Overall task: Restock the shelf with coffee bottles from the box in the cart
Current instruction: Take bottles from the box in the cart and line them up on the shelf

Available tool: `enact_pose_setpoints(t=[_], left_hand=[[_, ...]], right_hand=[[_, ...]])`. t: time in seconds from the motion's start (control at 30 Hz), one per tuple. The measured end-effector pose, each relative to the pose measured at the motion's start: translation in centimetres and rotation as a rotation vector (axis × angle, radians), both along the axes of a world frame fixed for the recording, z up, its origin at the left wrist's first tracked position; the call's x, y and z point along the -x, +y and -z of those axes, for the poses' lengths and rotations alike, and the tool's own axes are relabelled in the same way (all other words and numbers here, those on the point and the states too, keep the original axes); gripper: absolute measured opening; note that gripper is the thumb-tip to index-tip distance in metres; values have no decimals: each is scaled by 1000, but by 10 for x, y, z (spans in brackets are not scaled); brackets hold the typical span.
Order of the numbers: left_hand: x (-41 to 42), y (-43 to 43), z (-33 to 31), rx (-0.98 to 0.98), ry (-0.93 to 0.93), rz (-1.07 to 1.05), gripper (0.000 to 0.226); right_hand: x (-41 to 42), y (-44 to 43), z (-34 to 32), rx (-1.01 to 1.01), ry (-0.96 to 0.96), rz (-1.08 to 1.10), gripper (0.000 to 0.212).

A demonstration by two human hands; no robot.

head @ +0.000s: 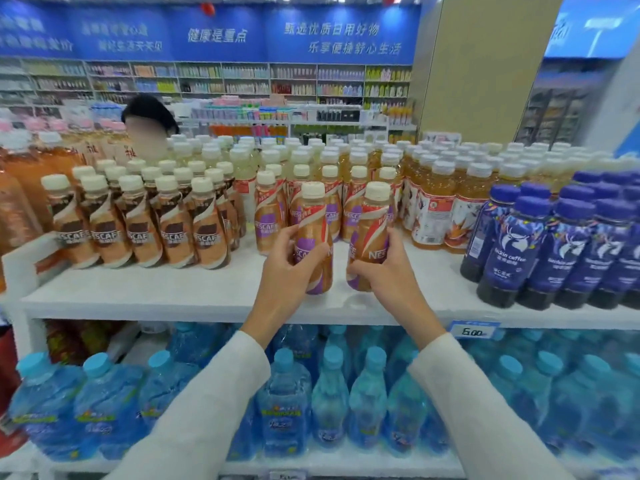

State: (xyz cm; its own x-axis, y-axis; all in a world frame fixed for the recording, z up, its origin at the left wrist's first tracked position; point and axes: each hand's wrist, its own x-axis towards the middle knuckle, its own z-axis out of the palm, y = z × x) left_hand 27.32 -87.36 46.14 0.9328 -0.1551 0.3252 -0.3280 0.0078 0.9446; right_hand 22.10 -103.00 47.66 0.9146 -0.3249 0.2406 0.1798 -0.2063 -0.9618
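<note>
My left hand (282, 271) grips a Nescafe coffee bottle (313, 220) with a purple and gold label and a cream cap. My right hand (388, 268) grips a second bottle of the same kind (372, 225). Both bottles stand upright, their bases at the front of the white top shelf (173, 289). Right behind them stand more purple-label coffee bottles (268, 209). The box and the cart are out of view.
Brown-label Nescafe bottles (145, 220) fill the shelf to the left, tea bottles (436, 202) and dark blue coffee bottles (561, 244) to the right. Blue water bottles (329, 393) fill the shelf below. A person's head (149, 129) shows behind the display.
</note>
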Motion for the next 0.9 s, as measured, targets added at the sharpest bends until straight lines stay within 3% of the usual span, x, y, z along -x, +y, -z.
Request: enact_pose_setpoints(t=[0.37, 0.53, 0.63, 0.9], left_hand=[[-19, -2, 24, -78, 16, 141, 53], [-29, 14, 26, -243, 75, 268, 70], [-30, 19, 28, -279, 93, 209, 69], [-16, 6, 27, -291, 51, 35, 70]], right_hand=[[-17, -11, 30, 81, 114, -24, 73], [-15, -32, 31, 64, 157, -90, 79], [-13, -35, 31, 55, 131, -87, 72], [-14, -11, 40, 266, 50, 144, 69]])
